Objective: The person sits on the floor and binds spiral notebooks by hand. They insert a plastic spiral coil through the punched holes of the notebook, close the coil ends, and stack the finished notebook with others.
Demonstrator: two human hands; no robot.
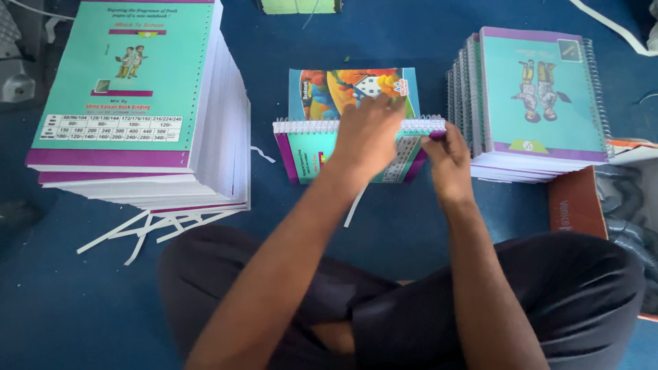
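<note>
Both our hands are gripping the spiral notebook: left hand pressing its cover, right hand pinching the coil's end, its long axis running left-right across us.

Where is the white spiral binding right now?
In the head view, the white spiral binding runs across the open notebook at centre, on the blue floor, under the left hand, with the right hand at its right end.
</note>
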